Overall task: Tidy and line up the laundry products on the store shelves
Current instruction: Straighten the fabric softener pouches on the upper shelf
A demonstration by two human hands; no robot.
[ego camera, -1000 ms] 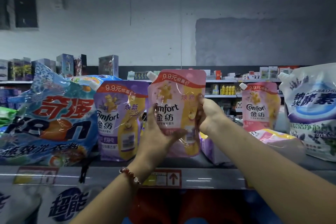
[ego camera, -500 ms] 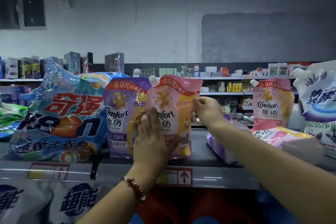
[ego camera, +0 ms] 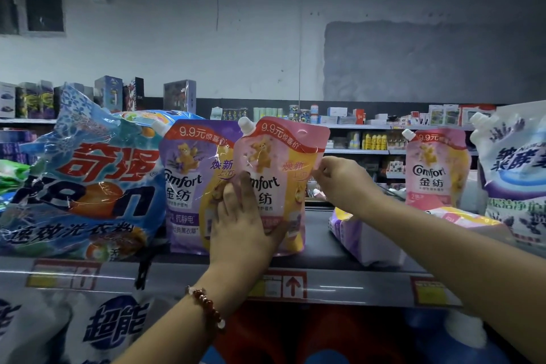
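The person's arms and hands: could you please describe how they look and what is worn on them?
Both forearms are bare, with no sleeves in view and no gloves on the left hand or the right hand. The left wrist carries a bracelet of round reddish-brown beads with a few pale ones among them. The right wrist shows no jewellery or watch. No rings are visible on either hand.

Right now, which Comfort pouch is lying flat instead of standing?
The pink-and-yellow pouch at the right, lying beside the white bag; the other pink pouches and the purple pouch stand upright.
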